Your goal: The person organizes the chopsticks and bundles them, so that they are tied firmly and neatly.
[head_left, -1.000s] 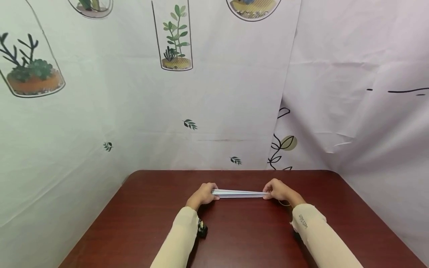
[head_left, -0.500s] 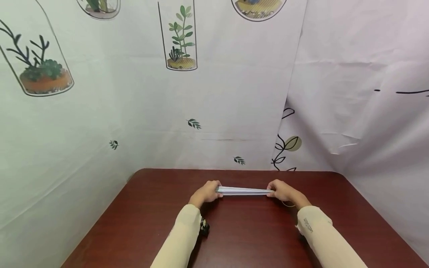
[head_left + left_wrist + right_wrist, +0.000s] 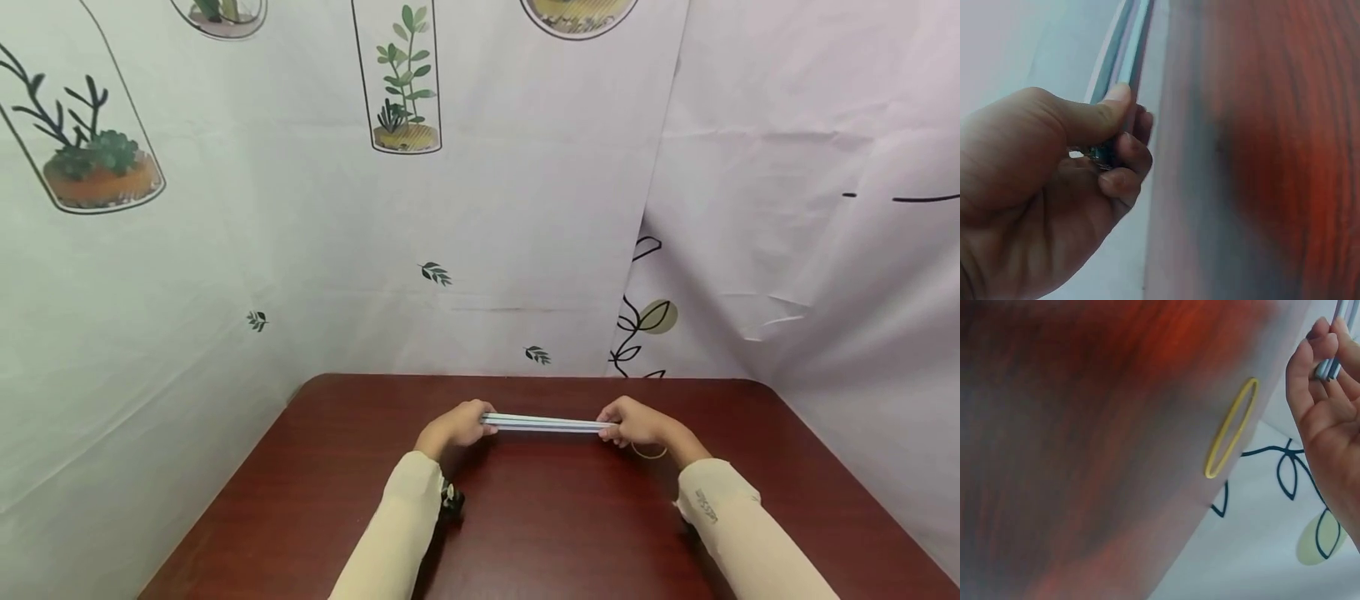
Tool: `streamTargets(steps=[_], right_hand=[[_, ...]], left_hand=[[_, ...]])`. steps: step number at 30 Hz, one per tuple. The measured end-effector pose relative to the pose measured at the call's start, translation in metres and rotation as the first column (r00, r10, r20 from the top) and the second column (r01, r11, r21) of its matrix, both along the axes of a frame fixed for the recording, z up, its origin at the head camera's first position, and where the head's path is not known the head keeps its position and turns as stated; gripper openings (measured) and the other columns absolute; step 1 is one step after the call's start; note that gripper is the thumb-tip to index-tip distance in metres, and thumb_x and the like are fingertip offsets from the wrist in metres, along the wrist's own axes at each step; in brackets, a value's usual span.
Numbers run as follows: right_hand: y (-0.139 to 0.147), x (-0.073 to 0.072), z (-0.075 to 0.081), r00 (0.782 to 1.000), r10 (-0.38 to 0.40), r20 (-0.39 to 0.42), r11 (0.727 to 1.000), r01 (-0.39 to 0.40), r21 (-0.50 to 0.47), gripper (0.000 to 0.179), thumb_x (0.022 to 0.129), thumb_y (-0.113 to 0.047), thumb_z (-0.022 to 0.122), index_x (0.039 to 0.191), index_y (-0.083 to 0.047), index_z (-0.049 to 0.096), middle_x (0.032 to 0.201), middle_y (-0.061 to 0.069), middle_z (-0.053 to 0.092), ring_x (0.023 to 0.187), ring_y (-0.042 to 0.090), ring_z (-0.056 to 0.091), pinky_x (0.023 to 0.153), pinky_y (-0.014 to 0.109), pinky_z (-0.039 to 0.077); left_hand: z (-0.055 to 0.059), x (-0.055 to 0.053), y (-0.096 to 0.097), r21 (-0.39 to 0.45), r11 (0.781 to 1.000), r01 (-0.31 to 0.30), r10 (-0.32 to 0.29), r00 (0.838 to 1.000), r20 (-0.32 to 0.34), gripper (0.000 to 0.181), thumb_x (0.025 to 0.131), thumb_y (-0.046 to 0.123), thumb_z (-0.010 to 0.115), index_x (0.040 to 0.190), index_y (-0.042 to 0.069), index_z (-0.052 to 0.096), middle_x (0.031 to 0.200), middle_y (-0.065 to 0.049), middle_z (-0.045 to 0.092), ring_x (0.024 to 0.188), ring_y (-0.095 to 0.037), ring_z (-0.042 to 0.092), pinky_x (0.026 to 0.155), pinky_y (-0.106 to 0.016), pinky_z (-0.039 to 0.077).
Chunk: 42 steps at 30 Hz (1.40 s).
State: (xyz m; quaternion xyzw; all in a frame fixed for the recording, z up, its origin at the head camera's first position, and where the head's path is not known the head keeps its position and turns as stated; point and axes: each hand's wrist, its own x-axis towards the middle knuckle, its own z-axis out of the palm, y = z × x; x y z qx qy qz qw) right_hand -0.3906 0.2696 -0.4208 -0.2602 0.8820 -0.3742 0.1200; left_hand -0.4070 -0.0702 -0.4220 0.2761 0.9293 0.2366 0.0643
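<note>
A bundle of pale bluish-white chopsticks (image 3: 547,423) stretches sideways between my two hands above the table's far part. My left hand (image 3: 462,423) pinches its left end; in the left wrist view the thumb (image 3: 1100,119) lies along the sticks and the fingers curl underneath. The right hand (image 3: 636,421) holds the narrower end between fingers and thumb. Rounded stick tips (image 3: 1327,369) poke out by the palm in the right wrist view. A yellow rubber band (image 3: 1233,428) lies on the table beside the right hand.
The reddish-brown table (image 3: 570,525) has a far edge just beyond the hands. Behind it hangs a white cloth (image 3: 525,233) printed with plants and leaves. A small dark object (image 3: 452,502) sits at the left sleeve's cuff.
The camera view has shifted slightly. Both hands keep their hold on the chopsticks, whose left end looks less fanned out than before. More of the rubber band shows beside the right hand.
</note>
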Motion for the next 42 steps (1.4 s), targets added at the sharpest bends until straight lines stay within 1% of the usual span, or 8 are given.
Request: streamTargets(steps=[6, 12, 17, 24, 28, 31, 36, 42], right_hand=[[0.004, 0.007, 0.012, 0.998, 0.067, -0.001, 0.996, -0.067, -0.055, 0.022, 0.085, -0.010, 0.063, 0.094, 0.010, 0.064, 0.074, 0.010, 0.063, 0.060, 0.011, 0.057, 0.055, 0.035, 0.052], [0.004, 0.016, 0.027, 0.999, 0.009, 0.039, 0.992, -0.005, -0.125, 0.029, 0.085, -0.014, 0.065, 0.102, 0.010, 0.063, 0.085, 0.024, 0.065, 0.064, 0.015, 0.060, 0.065, 0.046, 0.052], [0.006, 0.023, 0.035, 0.999, -0.036, 0.034, 0.985, 0.041, -0.167, 0.030, 0.083, -0.012, 0.066, 0.105, 0.008, 0.063, 0.087, 0.021, 0.066, 0.067, 0.020, 0.062, 0.067, 0.047, 0.052], [0.006, 0.039, 0.047, 0.998, -0.065, 0.024, 0.970, 0.069, -0.232, 0.029, 0.082, -0.012, 0.067, 0.105, 0.006, 0.064, 0.081, 0.011, 0.066, 0.066, 0.017, 0.062, 0.067, 0.044, 0.053], [0.007, 0.046, 0.055, 0.998, -0.070, 0.008, 0.966, 0.069, -0.249, 0.028, 0.082, -0.011, 0.067, 0.105, 0.006, 0.065, 0.081, 0.010, 0.065, 0.069, 0.019, 0.064, 0.067, 0.041, 0.053], [0.007, 0.051, 0.061, 0.997, -0.077, -0.026, 0.971, 0.069, -0.231, 0.029, 0.082, -0.014, 0.068, 0.104, 0.004, 0.066, 0.080, 0.008, 0.065, 0.069, 0.020, 0.064, 0.066, 0.036, 0.054], [0.005, 0.064, 0.077, 0.991, -0.089, -0.095, 0.979, 0.070, -0.191, 0.029, 0.082, -0.018, 0.068, 0.103, 0.001, 0.066, 0.078, 0.008, 0.064, 0.068, 0.024, 0.063, 0.064, 0.036, 0.053], [0.002, 0.080, 0.090, 0.985, -0.080, -0.151, 0.982, 0.053, -0.179, 0.029, 0.084, -0.019, 0.067, 0.106, -0.001, 0.065, 0.081, 0.006, 0.067, 0.068, 0.018, 0.064, 0.063, 0.035, 0.054]], left_hand=[[0.010, 0.007, -0.005, 0.046, 0.998, 0.030, -0.030, 1.000, -0.009, 0.026, 0.089, 0.019, 0.060, 0.110, 0.005, 0.061, 0.096, 0.000, 0.061, 0.087, -0.013, 0.056, 0.080, -0.034, 0.045], [0.020, 0.012, -0.013, 0.176, 0.983, 0.056, -0.058, 0.998, 0.008, 0.027, 0.088, 0.021, 0.061, 0.109, 0.005, 0.063, 0.093, 0.002, 0.063, 0.083, -0.011, 0.057, 0.078, -0.032, 0.046], [0.023, 0.015, -0.016, 0.278, 0.955, 0.102, -0.098, 0.995, -0.030, 0.032, 0.087, 0.028, 0.062, 0.109, 0.004, 0.064, 0.091, 0.003, 0.064, 0.079, -0.009, 0.058, 0.072, -0.029, 0.047], [0.033, 0.028, -0.014, 0.433, 0.901, 0.030, -0.035, 0.999, 0.004, 0.024, 0.087, 0.025, 0.062, 0.106, 0.009, 0.067, 0.093, 0.000, 0.066, 0.080, -0.014, 0.058, 0.070, -0.028, 0.046], [0.047, 0.041, -0.012, 0.492, 0.870, 0.019, -0.024, 1.000, 0.003, 0.022, 0.087, 0.017, 0.063, 0.105, 0.006, 0.067, 0.091, -0.006, 0.067, 0.077, -0.023, 0.056, 0.064, -0.029, 0.045], [0.060, 0.055, -0.012, 0.516, 0.856, 0.027, -0.035, 0.999, 0.006, 0.022, 0.086, 0.013, 0.064, 0.104, 0.003, 0.067, 0.088, -0.008, 0.067, 0.070, -0.021, 0.054, 0.060, -0.030, 0.045], [0.060, 0.056, -0.016, 0.546, 0.837, 0.029, -0.033, 0.999, -0.003, 0.026, 0.084, 0.023, 0.066, 0.105, 0.008, 0.069, 0.067, -0.001, 0.060, 0.050, -0.011, 0.043, 0.046, -0.027, 0.038], [0.070, 0.067, -0.019, 0.573, 0.819, -0.029, 0.002, 0.999, 0.047, 0.027, 0.082, 0.024, 0.069, 0.106, 0.012, 0.069, 0.064, -0.003, 0.061, 0.046, -0.027, 0.046, 0.043, -0.028, 0.039]])
